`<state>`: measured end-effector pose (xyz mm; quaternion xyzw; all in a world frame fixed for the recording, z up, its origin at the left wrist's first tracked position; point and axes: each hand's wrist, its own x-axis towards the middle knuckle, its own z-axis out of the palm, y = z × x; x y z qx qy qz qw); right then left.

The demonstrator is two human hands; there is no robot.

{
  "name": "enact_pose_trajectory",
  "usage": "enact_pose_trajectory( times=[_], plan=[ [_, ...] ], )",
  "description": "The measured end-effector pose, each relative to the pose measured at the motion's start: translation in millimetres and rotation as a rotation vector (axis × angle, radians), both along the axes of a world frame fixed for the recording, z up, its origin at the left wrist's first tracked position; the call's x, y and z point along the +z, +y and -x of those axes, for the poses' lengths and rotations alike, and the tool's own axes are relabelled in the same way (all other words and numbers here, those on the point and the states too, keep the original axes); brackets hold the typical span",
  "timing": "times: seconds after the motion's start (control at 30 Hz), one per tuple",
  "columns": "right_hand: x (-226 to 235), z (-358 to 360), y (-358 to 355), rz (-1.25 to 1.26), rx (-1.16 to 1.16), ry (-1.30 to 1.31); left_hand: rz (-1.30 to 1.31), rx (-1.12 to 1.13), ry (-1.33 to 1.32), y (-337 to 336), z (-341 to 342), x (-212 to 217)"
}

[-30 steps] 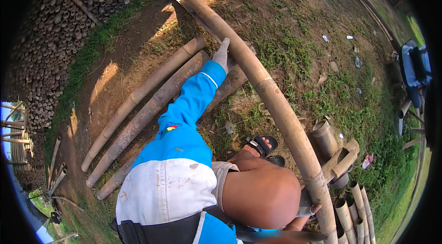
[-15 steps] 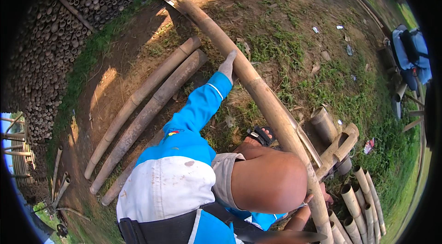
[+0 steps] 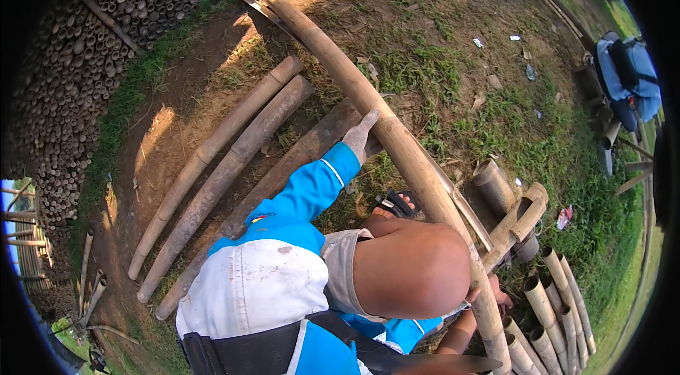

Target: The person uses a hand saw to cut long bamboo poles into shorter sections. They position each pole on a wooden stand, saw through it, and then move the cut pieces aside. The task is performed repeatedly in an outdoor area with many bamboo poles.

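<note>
A long tan bamboo pole point(image 3: 407, 152) runs slantwise from the upper middle to the lower right. My left hand point(image 3: 360, 138), in a greyish glove, grips it partway along; a thumb or finger lies over the top and the other fingers are hidden. At the near end, my bare right hand point(image 3: 501, 293) is around the pole from below, fingers showing on both sides, beside my bent knee point(image 3: 418, 276). Under the pole's near half sits a split bamboo piece point(image 3: 460, 208). A dark, pointed, blade-like shape point(image 3: 446, 364) crosses the lower edge; what holds it is hidden.
Several bamboo poles point(image 3: 234, 152) lie on the ground to the left. Short bamboo tubes point(image 3: 545, 311) are at the lower right, below a notched bamboo support point(image 3: 513, 226) and a wide bamboo stump point(image 3: 494, 184). A big bamboo stack point(image 3: 85, 92) fills the upper left.
My left hand has moved down along the pole toward me, bringing the bamboo behind it into view. My right hand stays at the near end.
</note>
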<state>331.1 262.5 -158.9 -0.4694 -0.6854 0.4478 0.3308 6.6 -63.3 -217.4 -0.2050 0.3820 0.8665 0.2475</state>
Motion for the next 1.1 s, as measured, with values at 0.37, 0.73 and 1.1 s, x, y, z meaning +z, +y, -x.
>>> enact_pose_trajectory(
  times=[0.37, 0.73, 1.1],
  plan=[
    [2, -2, -8, -0.014, 0.038, -0.024, -0.133, 0.024, -0.028, 29, -11, 8],
    [25, 17, -40, -0.032, 0.125, -0.03, 0.145, 0.167, -0.004, 23, 64, 5],
    [2, 124, 12, 1.214, 0.032, 0.885, 0.08, 0.097, 0.028, 55, 175, -9]
  ],
)
